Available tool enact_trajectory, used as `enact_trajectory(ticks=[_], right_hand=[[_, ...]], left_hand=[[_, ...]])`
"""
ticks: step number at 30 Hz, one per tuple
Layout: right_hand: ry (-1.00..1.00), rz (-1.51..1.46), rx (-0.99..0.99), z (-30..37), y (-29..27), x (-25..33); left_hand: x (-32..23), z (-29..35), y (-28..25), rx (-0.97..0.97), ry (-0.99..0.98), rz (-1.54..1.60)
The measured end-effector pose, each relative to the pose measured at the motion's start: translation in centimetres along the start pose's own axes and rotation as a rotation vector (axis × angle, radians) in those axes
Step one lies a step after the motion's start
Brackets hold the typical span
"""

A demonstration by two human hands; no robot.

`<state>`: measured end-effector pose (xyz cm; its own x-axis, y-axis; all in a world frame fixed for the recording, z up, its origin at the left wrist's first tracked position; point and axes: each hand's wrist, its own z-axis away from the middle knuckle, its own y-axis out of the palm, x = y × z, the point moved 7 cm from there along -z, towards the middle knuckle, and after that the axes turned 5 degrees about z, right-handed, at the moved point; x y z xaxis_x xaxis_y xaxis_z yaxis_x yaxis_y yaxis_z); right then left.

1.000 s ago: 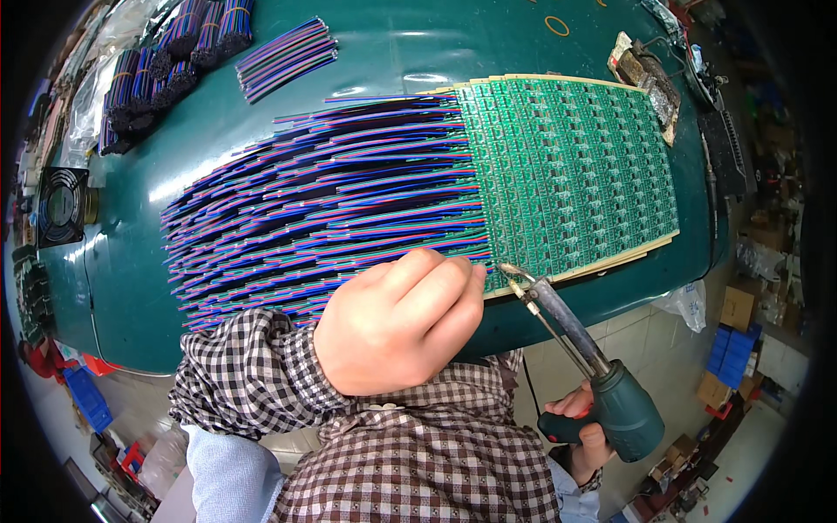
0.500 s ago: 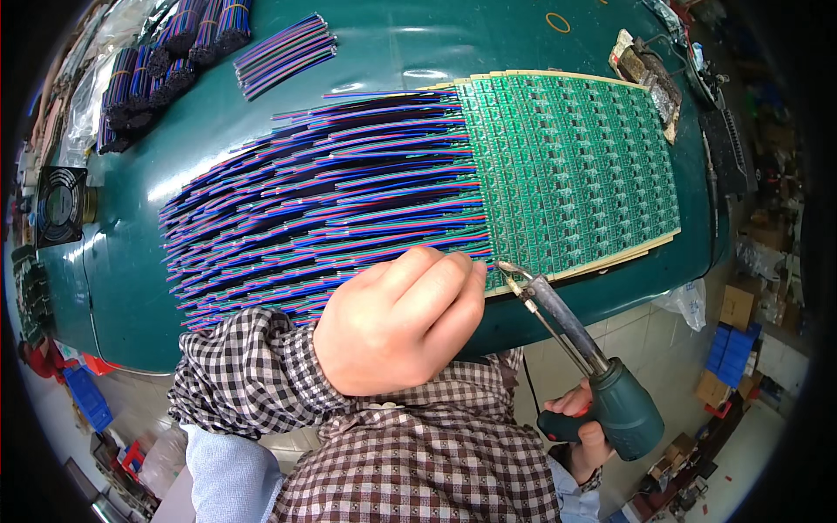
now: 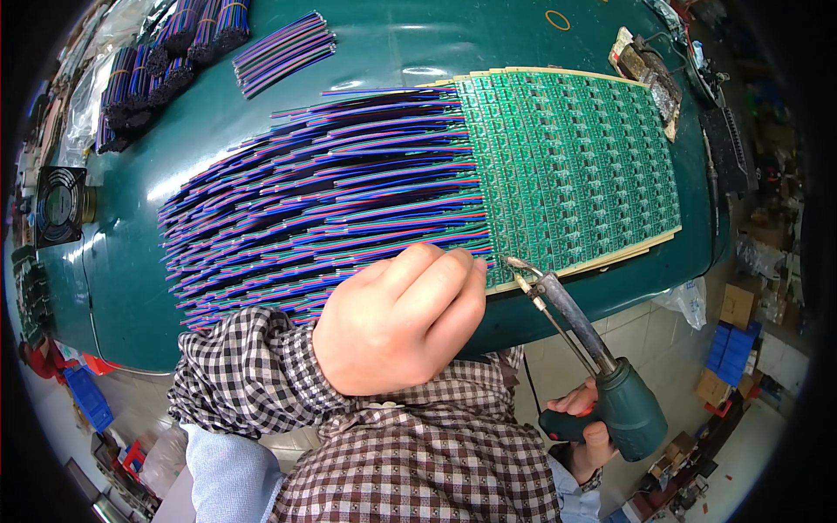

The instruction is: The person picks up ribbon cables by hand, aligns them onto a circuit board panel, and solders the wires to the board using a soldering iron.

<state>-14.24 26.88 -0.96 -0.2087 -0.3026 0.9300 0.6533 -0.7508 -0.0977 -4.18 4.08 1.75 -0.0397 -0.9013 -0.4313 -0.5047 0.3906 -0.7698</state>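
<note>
My left hand [image 3: 405,318] is closed in a pinch at the near edge of a stack of green circuit boards [image 3: 575,166]. Multicoloured wires [image 3: 349,187] run leftward from the boards in many rows, and wire ends show right at its fingertips; the pinch itself is mostly hidden under the hand. My right hand [image 3: 593,440] grips the handle of a dark green soldering gun [image 3: 635,418]. The gun's bent tip and thin feed tube point up and left, close over the boards' left edge, just right of my left fingertips.
A loose wire bundle [image 3: 285,54] and several tied bundles [image 3: 179,44] lie at the far left. A small black fan [image 3: 61,207] stands at the left edge. A dirty metal block [image 3: 647,78] sits behind the boards on the right. The green tabletop [image 3: 131,301] curves toward me.
The soldering gun's tip has shifted slightly right, away from the wire ends by my left fingertips. My left hand stays almost in place.
</note>
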Motion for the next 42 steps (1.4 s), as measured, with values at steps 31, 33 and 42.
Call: enact_trajectory(ticks=[31, 33, 42], right_hand=[[0.074, -0.010, 0.050, 0.19, 0.12, -0.34], [0.061, 0.011, 0.046, 0.20, 0.12, -0.29], [0.051, 0.007, 0.038, 0.29, -0.15, -0.53]], left_hand=[[0.59, 0.07, 0.03, 0.022, -0.025, 0.038], [0.55, 0.07, 0.03, 0.017, -0.022, 0.037], [0.60, 0.09, 0.04, 0.027, -0.030, 0.041]])
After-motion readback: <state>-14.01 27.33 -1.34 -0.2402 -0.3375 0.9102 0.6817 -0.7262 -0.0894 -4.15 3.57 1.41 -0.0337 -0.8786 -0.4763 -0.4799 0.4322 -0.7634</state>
